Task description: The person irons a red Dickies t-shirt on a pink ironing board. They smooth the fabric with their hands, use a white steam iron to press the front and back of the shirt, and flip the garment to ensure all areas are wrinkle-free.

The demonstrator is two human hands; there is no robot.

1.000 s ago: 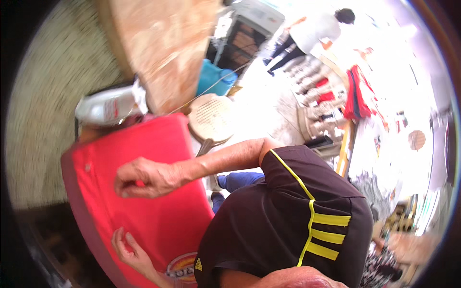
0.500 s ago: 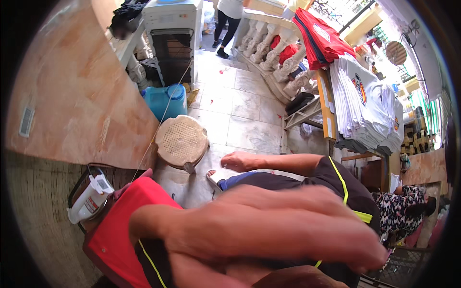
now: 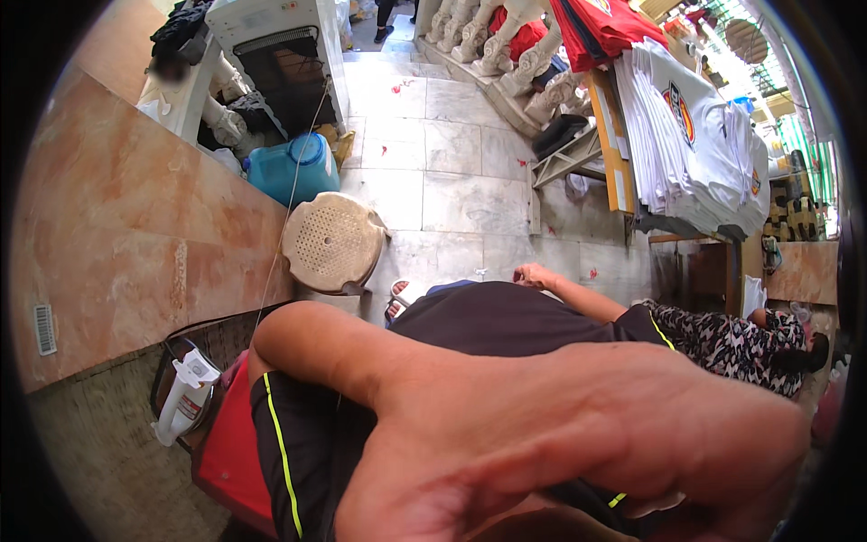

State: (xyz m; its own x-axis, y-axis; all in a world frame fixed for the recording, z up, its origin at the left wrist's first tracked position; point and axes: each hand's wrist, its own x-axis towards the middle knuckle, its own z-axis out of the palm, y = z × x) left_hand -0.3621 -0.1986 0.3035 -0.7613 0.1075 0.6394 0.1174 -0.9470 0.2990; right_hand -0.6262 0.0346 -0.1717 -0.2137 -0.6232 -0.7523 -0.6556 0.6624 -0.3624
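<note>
My left hand [image 3: 650,425] fills the lower right, raised very close to the camera, its arm crossing from the left. Its fingers bend back toward the lower edge, where one fingertip shows; whatever lies inside the curl is hidden. Farther off, my right hand [image 3: 535,275] hangs beyond my dark-clad lap, its fingers loosely curled with nothing visible in them. A beige perforated plastic stool [image 3: 332,242] stands to its left on the floor, apart from both hands.
Left are a pink stone panel [image 3: 135,244], a blue jug [image 3: 293,169] and a white appliance [image 3: 275,18]. A white handheld device [image 3: 187,394] lies beside a red seat [image 3: 239,465]. Folded white shirts [image 3: 695,144] are stacked right; a person in patterned trousers [image 3: 722,343] is below them.
The view has shifted, moving the stool and appliance up-left. My left hand and arm have come higher and closer. My right hand has moved rightward, away from the stool.
</note>
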